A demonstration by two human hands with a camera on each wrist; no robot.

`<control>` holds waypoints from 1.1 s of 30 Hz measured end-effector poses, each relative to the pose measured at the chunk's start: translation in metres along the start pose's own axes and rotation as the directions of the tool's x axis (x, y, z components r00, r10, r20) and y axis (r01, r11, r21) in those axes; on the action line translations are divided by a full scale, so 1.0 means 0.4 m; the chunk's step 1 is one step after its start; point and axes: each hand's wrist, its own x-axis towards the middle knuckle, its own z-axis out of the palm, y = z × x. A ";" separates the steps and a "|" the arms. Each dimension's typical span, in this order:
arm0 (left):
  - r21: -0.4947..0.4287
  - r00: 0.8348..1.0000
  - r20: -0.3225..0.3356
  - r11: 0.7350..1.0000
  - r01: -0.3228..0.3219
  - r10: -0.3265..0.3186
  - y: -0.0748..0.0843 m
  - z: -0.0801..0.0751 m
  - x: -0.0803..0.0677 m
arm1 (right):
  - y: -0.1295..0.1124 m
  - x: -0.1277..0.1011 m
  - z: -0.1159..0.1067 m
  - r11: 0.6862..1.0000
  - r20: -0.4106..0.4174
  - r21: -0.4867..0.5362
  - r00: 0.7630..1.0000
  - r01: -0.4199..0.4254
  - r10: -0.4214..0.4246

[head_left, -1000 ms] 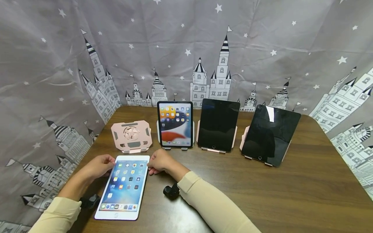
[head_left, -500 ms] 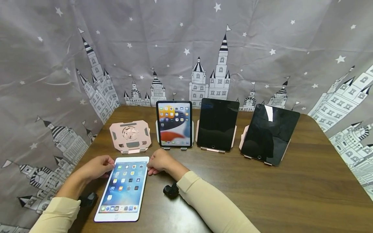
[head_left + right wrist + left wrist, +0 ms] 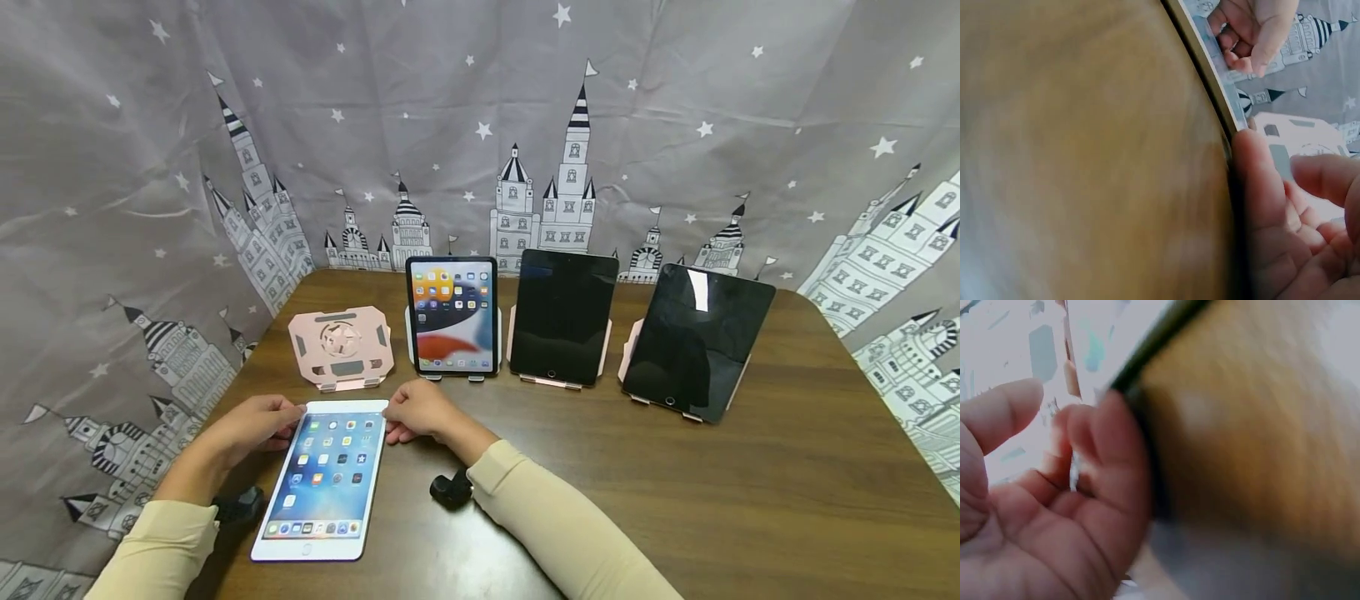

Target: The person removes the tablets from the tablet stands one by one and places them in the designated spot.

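A white tablet (image 3: 325,479), its screen lit with app icons, lies in front of me at the left part of the table. My left hand (image 3: 253,425) is at its top left corner, my right hand (image 3: 423,411) at the top right one. In the left wrist view a fingertip (image 3: 1113,403) meets the tablet's edge while the thumb stands apart. The right wrist view likewise has one finger (image 3: 1259,175) against the corner, thumb separate, other fingers loosely bent. Just beyond the tablet stands a pink tablet stand (image 3: 358,367), bearing nothing.
To the right of the pink stand, a lit tablet (image 3: 453,317) and two dark-screened tablets, one upright (image 3: 564,321) and one turned askew (image 3: 697,342), lean on stands. The wooden table (image 3: 675,500) meets a grey castle-print curtain (image 3: 465,100) behind and at the left.
The view shifts slightly. Both hands stay at the white tablet's top corners, and the tablet hardly moves. The stands and other tablets keep their places.
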 end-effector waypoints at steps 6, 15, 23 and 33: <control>0.103 0.993 -0.068 0.991 -0.088 0.095 0.087 0.037 -0.021 | -0.013 -0.006 -0.053 0.991 0.022 -0.077 0.994 0.106 -0.104; -0.099 0.941 -0.080 0.936 -0.336 0.330 0.230 0.101 -0.006 | -0.037 -0.040 -0.164 0.908 -0.038 -0.294 0.946 0.297 -0.322; -0.218 0.917 -0.155 0.892 -0.396 0.369 0.312 0.143 0.038 | -0.071 -0.083 -0.267 0.870 -0.158 -0.371 0.901 0.325 -0.404; -0.309 0.914 -0.272 0.872 -0.380 0.302 0.382 0.151 0.078 | -0.115 -0.101 -0.349 0.843 -0.290 -0.425 0.832 0.330 -0.473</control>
